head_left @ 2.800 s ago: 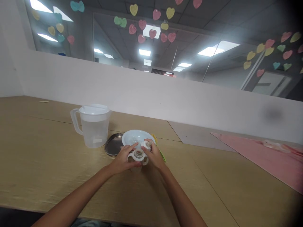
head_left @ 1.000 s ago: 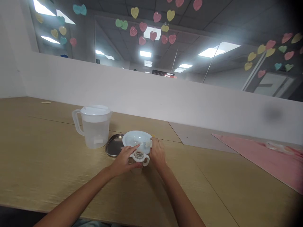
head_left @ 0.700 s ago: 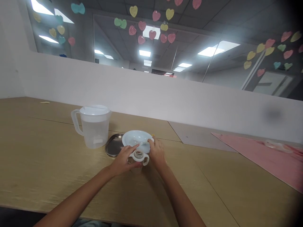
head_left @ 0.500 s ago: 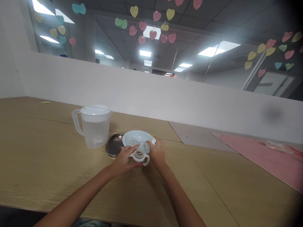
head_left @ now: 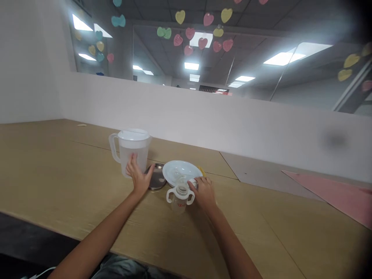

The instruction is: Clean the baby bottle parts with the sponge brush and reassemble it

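My left hand (head_left: pixel 138 177) is open, its fingers spread in front of the clear plastic pitcher (head_left: pixel 134 149), which has a white lid and a handle on its left. Whether the fingertips touch the pitcher, I cannot tell. A clear baby bottle (head_left: pixel 179 205) with two white handles stands upright and uncapped on the table, with neither hand on it. My right hand (head_left: pixel 205 192), just right of the bottle, is closed on a small white bottle cap (head_left: pixel 193 183), partly hidden by the fingers. Behind the bottle is a pale bowl (head_left: pixel 186 167) with something clear in it.
A round metal tray (head_left: pixel 157 180) lies between the pitcher and the bowl. Something thin and yellow (head_left: pixel 202 171) shows at the bowl's right. A pink sheet (head_left: pixel 328 193) covers the table's right side. A white wall (head_left: pixel 203 120) with windows above borders the back.
My left hand has let go of the baby bottle and moved left to the pitcher, its fingers opening out. My right hand stays beside the bottle with the white cap. The view has turned left.
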